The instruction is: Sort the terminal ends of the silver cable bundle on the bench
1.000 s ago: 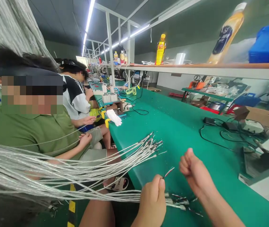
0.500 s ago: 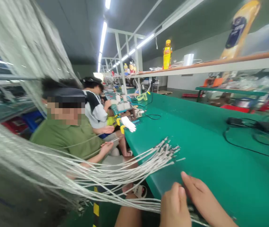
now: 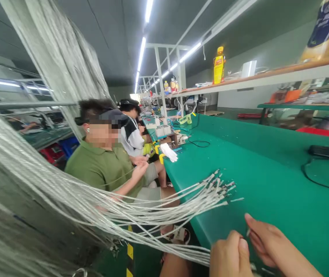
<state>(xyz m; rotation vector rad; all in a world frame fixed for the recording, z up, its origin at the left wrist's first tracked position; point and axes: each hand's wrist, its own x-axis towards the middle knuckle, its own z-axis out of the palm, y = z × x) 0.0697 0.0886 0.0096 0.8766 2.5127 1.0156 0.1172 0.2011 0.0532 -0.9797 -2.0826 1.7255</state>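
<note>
My left hand (image 3: 230,254) is closed at the table's near edge, wrapped round a few white cables (image 3: 186,252) that come in from the left. Close beside it, my right hand (image 3: 278,242) has thumb and forefinger pinched together. A small pale tip shows at those fingers, too little of it to name. Beyond my hands, a larger bundle of white cables (image 3: 199,196) lies with its stripped, dark-tipped ends on the green table (image 3: 274,181). Some pale cable ends also show below my right hand, partly hidden.
At my left a co-worker in a green shirt (image 3: 103,165) holds a thin cable; another person sits beyond. Hanging white cables (image 3: 57,50) fill the left side. A white glove (image 3: 168,152), a small machine (image 3: 170,134) and a black adapter (image 3: 323,151) are on the table. A shelf (image 3: 257,77) carries bottles.
The view has turned a little to the left, so the scene sits further right. A pale tip now shows at my right fingers. The co-worker's hands have come closer together.
</note>
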